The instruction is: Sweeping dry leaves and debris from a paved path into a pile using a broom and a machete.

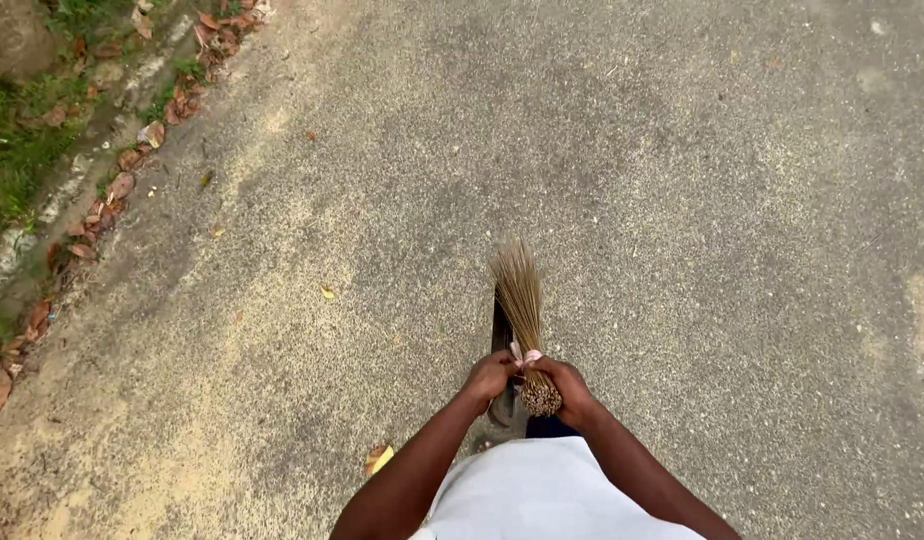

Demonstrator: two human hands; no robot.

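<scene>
Both hands [530,380] grip the stick broom [522,310] (its dark underside object unclear).

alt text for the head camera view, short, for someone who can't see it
Both hands, left hand and right hand, grip the bound end of a straw broom pointing away over grey pavement. Dry leaves line the grassy edge at left.

Outdoors, daylight, soft and even, no hard shadows. Grey rough pavement [682,200] across nearly the whole view, speckled, with paler sandy patches at lower left and right edge. Along left edge a pale curb [52,200], line of dry brown leaves [122,185] against it. Beyond that, green grass [22,140] in upper left corner. Few stray leaves scattered on pavement, one yellow leaf [379,459] near bottom centre.
</scene>
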